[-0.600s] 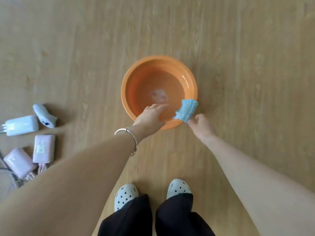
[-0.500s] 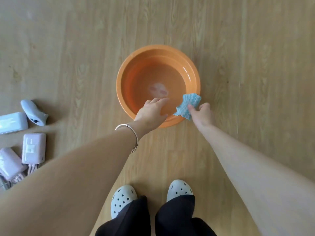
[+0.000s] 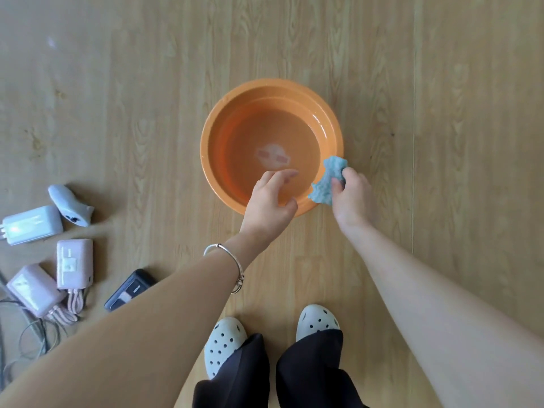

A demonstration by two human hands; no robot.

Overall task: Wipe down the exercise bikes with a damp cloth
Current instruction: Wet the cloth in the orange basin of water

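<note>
From my remote seat I take the orange basin (image 3: 270, 83) as my marker: it sits on the wooden floor (image 3: 441, 113) with water (image 3: 265, 134) in it and a pale reflection on the surface. The cloth (image 3: 325, 184), blue and crumpled, is at the basin's near-right rim, overlapping the rim in this view; I cannot tell whether it touches the plastic. My right hand (image 3: 351, 198) has it pinched between thumb and curled fingers, just outside that rim. My left hand (image 3: 269, 204) reaches over the basin's near rim with its fingers loose and a little spread, gripping nothing. Whether the tips meet the water I cannot tell. A silver bracelet (image 3: 232, 260) circles the left wrist, on the near side of the basin. Nearer still stand two pale perforated shoes (image 3: 223, 340) under dark trouser legs. Well to the left of the basin lies a cluster of small devices: a white charger (image 3: 32, 223), two pink ones (image 3: 75, 262) with cables, a whitish gadget (image 3: 69, 204) and a black device (image 3: 129, 290).
</note>
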